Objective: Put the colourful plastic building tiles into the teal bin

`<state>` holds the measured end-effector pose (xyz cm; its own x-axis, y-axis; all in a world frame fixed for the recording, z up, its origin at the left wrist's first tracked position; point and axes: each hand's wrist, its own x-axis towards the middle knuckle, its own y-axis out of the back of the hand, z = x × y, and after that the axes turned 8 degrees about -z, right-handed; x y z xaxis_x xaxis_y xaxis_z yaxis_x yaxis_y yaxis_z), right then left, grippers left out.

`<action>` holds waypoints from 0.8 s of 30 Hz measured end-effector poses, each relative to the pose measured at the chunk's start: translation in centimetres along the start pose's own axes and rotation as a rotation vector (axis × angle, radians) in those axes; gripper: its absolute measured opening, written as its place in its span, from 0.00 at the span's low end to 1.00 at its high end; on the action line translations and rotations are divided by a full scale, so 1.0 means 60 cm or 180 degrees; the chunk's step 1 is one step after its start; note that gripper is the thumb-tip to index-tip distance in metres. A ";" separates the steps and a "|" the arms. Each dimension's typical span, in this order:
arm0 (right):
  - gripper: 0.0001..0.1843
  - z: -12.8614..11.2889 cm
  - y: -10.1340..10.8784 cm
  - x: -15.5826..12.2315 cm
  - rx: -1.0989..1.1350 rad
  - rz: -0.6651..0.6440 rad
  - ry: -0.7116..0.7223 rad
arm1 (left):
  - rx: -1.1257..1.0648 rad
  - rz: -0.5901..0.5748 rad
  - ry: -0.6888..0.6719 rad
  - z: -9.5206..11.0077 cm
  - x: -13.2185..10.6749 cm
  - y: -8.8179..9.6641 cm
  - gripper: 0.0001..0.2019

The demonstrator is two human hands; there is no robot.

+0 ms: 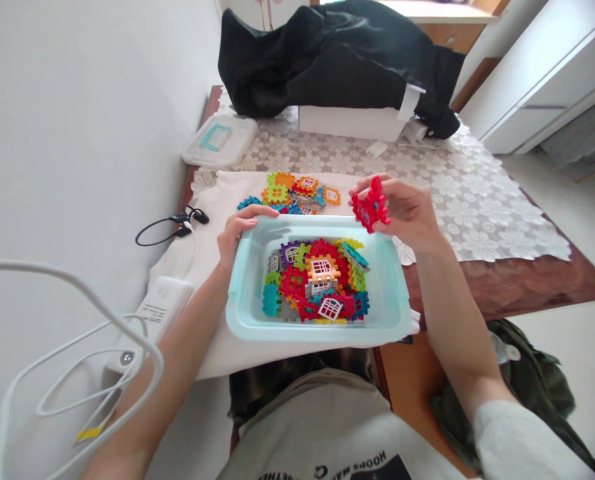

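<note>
A light-blue plastic bin (319, 331) stands at the table's near edge, holding several colourful interlocking building blocks (297, 283) and small white window pieces (331, 308). My left hand (240, 230) grips the bin's far left corner, fingers over the rim. Above the far right corner, my right hand (407, 207) is closed on red building blocks (371, 207), which seem joined at an angle. Just beyond the bin lies a loose pile of blocks (277, 193) in orange, green, blue and red, partly hidden by the bin's rim.
A translucent lid (221, 141) with a teal handle lies at the back left. Black earphones (182, 220) and a white power strip (162, 307) with looping cable (72, 267) are left of the bin. Black cloth (347, 60) covers a white box (350, 122) behind.
</note>
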<state>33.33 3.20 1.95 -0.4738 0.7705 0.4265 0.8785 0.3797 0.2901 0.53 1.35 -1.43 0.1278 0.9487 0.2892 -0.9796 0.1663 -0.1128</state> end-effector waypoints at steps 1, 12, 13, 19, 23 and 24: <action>0.28 -0.014 -0.002 -0.002 -0.0022 -0.0260 -0.0062 | 0.0021 -0.0016 0.0001 -0.001 0.000 0.001 0.07; 0.43 0.011 -0.011 0.012 -0.0066 0.0036 -0.0373 | 0.0142 0.0116 -0.0079 -0.009 -0.003 0.002 0.09; 0.41 0.031 -0.015 0.017 -0.0350 0.0207 -0.0484 | 0.0138 0.0127 -0.0093 -0.011 -0.003 0.003 0.09; 0.36 0.154 -0.037 0.020 -0.2087 -0.0160 -0.1147 | 0.0052 0.0095 0.0078 -0.022 0.004 0.016 0.13; 0.33 0.190 -0.045 0.010 -0.1851 -0.0561 -0.1195 | -0.0009 0.0033 0.0229 -0.017 0.008 0.018 0.13; 0.29 0.188 -0.045 0.011 -0.1687 -0.0603 -0.1118 | -0.0015 -0.0013 0.0260 -0.013 0.008 0.017 0.12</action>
<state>31.34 8.46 -8.24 -0.4902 0.8703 0.0479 0.5901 0.2909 0.7531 -0.28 2.20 -2.12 0.1442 0.9668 0.2110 -0.9783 0.1713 -0.1162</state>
